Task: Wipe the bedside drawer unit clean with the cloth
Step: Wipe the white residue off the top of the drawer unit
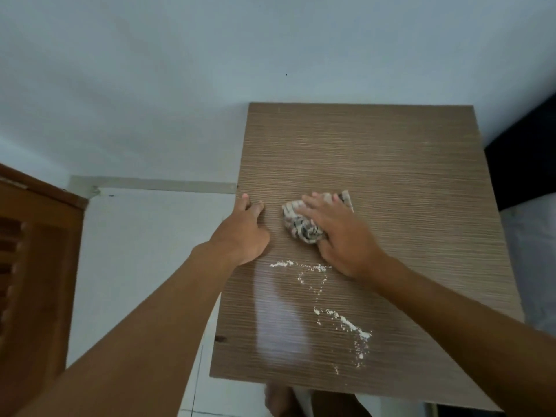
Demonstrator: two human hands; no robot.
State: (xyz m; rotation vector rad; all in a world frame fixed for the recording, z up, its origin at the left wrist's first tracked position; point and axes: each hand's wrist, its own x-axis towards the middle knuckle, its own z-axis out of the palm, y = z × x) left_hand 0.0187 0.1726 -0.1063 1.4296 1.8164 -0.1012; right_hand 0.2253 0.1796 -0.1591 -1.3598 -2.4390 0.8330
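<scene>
The bedside drawer unit (pixel 391 164) shows its brown wood-grain top from above. A crumpled striped cloth (pixel 299 225) lies on the top near the left side, and my right hand (pixel 340 233) presses flat on it with fingers spread. My left hand (pixel 245 230) rests on the unit's left edge, fingertips on the top and thumb over the side. White powder (pixel 343 322) lies scattered in streaks on the near half of the top, below both hands. A shiny wiped streak runs down the near left part.
A pale wall (pixel 210 55) stands behind the unit. A brown wooden louvred door (pixel 33 266) is at the left. White tiled floor (pixel 135 251) lies between them. A dark bed edge (pixel 523 164) and light bedding sit at the right. My feet show below the unit's near edge.
</scene>
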